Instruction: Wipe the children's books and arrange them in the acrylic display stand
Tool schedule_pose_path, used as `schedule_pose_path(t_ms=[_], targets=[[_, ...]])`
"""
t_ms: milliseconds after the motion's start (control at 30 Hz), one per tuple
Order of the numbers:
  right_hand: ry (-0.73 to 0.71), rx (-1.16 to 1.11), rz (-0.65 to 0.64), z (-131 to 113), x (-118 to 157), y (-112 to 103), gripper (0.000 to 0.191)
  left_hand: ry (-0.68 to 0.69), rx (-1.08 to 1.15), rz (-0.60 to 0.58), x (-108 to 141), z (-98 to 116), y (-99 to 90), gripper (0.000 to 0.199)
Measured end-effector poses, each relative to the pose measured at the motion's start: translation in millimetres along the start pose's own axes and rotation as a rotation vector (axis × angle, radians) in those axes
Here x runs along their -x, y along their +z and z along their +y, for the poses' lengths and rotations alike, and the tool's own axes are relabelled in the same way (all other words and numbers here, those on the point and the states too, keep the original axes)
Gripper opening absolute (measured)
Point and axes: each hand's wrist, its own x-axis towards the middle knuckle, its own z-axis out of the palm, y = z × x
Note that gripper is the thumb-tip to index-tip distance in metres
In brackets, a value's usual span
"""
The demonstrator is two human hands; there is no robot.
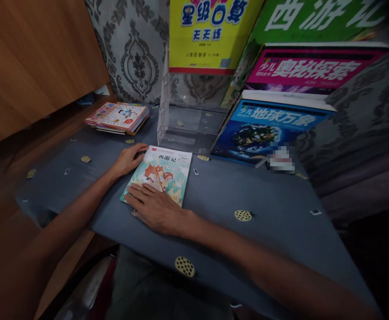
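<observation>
A light green and white book (177, 171) with an illustrated cover lies closed on the grey cloth-covered table (221, 195). My left hand (129, 160) rests at the book's upper left edge, its fingers touching the border near the top corner. Across the lower left part of the cover lies my right hand (156, 209), palm down with the fingers stretched out flat, hiding part of the picture.
A stack of books (119, 118) lies at the back left. Behind the book stands a clear rack (184, 129) with a yellow book (208, 40). Blue (264, 129), pink (304, 71) and green (314, 22) books lean at the back right, near a pixelated white object (282, 160).
</observation>
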Motion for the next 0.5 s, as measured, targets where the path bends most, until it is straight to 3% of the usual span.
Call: schedule_pose_path(t_ms=[300, 500], targets=[[0.128, -0.142, 0.069, 13, 48, -17, 0.049, 0.023, -0.026, -0.002, 2, 0, 0.3, 0.047], [0.428, -0.168, 0.070, 63, 52, -25, 0.059, 0.023, -0.075, 0.004, 3, 1, 1.8, 0.050]])
